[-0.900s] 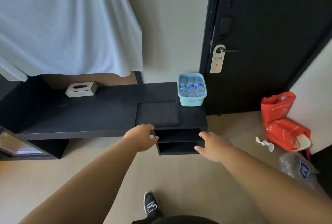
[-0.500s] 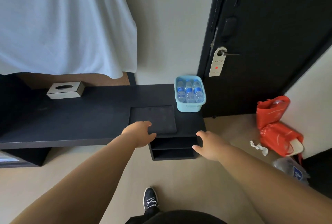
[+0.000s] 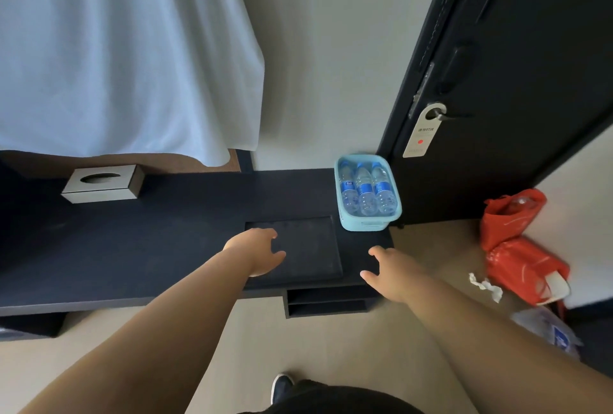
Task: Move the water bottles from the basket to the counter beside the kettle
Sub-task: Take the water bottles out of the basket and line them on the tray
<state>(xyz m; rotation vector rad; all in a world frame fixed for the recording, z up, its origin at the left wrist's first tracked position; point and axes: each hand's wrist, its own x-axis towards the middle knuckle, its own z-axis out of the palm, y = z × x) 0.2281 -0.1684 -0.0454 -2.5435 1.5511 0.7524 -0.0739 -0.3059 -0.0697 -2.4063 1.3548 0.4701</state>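
A tissue box by the wall; red bags on the floor.

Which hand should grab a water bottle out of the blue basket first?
Probably the right hand. It is open and empty just in front of the basket holding the three bottles. The left hand, also empty, hovers farther left over the dark mat.

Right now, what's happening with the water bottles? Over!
Left hand and right hand open, empty. Three water bottles lying in blue basket. Path to basket clear; no kettle in view.
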